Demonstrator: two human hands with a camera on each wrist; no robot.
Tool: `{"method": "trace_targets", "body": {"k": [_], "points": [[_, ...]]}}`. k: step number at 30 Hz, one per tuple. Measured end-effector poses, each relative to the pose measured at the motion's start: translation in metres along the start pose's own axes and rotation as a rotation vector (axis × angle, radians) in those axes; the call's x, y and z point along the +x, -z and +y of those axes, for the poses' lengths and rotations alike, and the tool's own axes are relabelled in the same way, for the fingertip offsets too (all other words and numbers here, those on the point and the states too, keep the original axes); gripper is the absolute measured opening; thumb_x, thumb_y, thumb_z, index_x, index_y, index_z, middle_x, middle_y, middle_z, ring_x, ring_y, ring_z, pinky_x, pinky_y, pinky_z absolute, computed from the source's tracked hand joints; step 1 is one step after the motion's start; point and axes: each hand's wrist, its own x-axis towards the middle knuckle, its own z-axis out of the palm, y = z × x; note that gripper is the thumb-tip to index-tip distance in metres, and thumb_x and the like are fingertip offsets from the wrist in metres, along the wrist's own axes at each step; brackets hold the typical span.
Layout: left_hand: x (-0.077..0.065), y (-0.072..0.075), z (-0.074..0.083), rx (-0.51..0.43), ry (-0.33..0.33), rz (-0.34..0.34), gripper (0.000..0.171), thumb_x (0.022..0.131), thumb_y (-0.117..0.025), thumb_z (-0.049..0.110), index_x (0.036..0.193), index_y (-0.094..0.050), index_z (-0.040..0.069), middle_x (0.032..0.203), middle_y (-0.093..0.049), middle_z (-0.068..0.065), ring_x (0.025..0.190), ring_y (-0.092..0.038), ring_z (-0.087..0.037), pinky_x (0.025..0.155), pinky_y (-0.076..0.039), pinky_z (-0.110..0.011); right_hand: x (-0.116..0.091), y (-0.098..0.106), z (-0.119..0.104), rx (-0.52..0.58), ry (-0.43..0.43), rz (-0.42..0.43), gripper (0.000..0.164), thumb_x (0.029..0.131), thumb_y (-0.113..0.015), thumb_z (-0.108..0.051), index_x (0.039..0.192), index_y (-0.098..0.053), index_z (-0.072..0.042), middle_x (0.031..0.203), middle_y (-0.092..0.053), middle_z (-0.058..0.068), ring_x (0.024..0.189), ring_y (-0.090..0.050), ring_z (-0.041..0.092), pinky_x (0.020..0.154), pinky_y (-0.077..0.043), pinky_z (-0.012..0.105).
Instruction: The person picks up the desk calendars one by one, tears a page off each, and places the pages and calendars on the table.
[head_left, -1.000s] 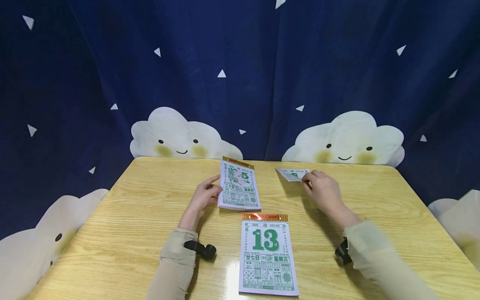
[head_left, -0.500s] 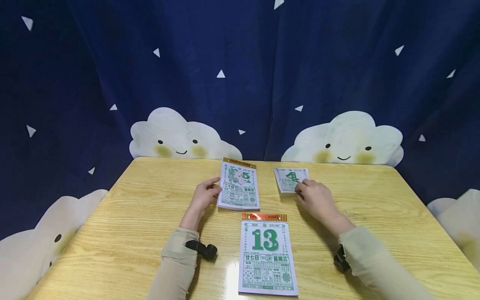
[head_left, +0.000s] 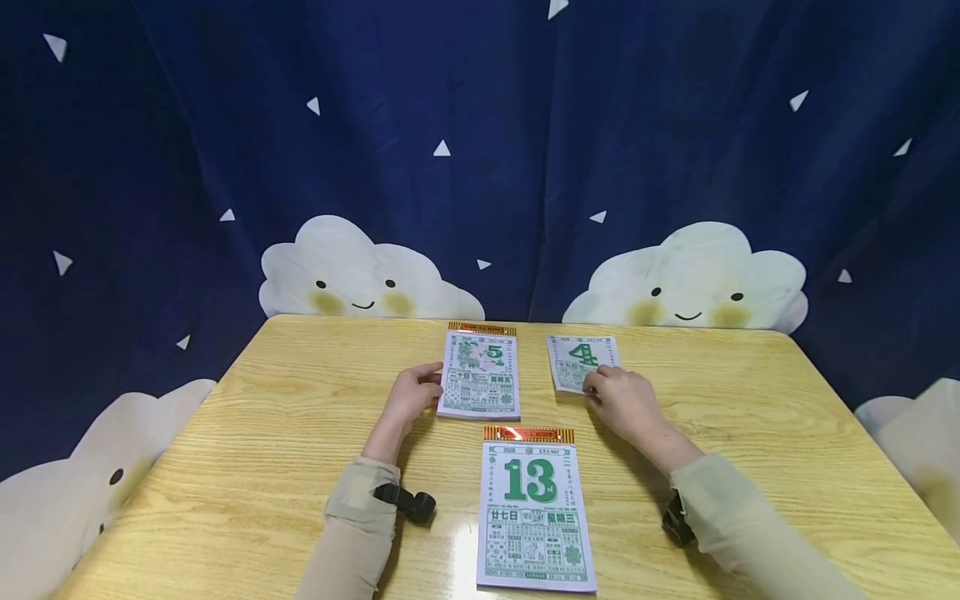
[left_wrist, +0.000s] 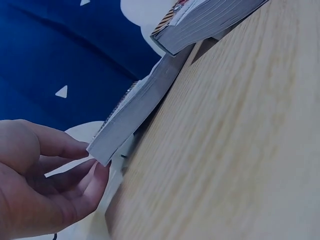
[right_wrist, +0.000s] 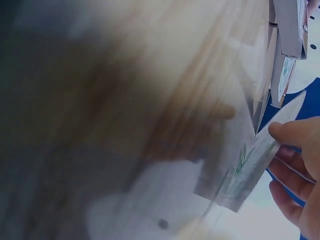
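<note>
My left hand pinches the left edge of a tear-off calendar that shows a green 5 and has a red-and-gold header. In the left wrist view, thumb and fingers sit on either side of the corner of its thick paper block. To the right, a loose calendar page with a green 4 lies close over the table, its lower right corner pinched by my right hand. The right wrist view has this page slightly bent between thumb and fingers.
A second tear-off calendar, showing a green 13, lies nearer me on the wooden table. Behind the table's far edge hangs a dark blue curtain with white clouds and triangles.
The 4 page has come down and flattened toward the table as my right hand moved left and nearer me. The 5 calendar has turned straighter and lowered, still in my left hand.
</note>
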Motion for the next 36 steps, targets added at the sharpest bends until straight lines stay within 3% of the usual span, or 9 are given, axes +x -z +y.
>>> {"method": "trace_targets", "body": {"k": [10,16,24,36], "points": [[0.0007,-0.0039,0.0005,0.077,-0.021,0.034,0.039,0.083,-0.052,-0.007,0.122,-0.053,-0.007,0.113,-0.057,-0.023,0.1,-0.058,-0.028,0.081,-0.052,-0.03,0.0009,-0.0023,-0.0028,0.002,0.014,-0.058,0.009,0.072,-0.074,-0.012,0.077,-0.067,-0.012,0.075,-0.062,0.001,0.067,-0.061,0.02,0.053,-0.049,0.034],[0.002,-0.0063,0.0019,0.095,-0.004,0.047,0.038,0.083,-0.053,-0.006,0.12,-0.054,-0.006,0.112,-0.058,-0.022,0.096,-0.059,-0.027,0.077,-0.052,-0.029,-0.0011,-0.0023,-0.0046,0.0,0.027,-0.097,0.007,0.072,-0.072,-0.011,0.078,-0.069,-0.013,0.075,-0.062,0.001,0.069,-0.062,0.02,0.054,-0.05,0.034],[0.0004,-0.0069,0.0031,0.115,-0.012,0.025,0.041,0.081,-0.053,-0.004,0.122,-0.053,-0.007,0.115,-0.058,-0.023,0.09,-0.059,-0.023,0.073,-0.052,-0.027,-0.0039,-0.0018,-0.0073,0.0,0.041,-0.149,0.007,0.074,-0.07,-0.01,0.079,-0.071,-0.014,0.077,-0.063,0.001,0.071,-0.062,0.02,0.058,-0.051,0.034],[-0.0031,-0.0059,0.0037,0.099,0.019,-0.017,0.043,0.084,-0.054,0.002,0.124,-0.048,-0.01,0.124,-0.052,-0.025,0.101,-0.057,-0.028,0.084,-0.05,-0.033,-0.0044,-0.0008,-0.0081,-0.008,0.055,-0.21,0.01,0.074,-0.07,-0.009,0.083,-0.07,-0.014,0.078,-0.061,0.0,0.071,-0.06,0.018,0.058,-0.05,0.034]]}}
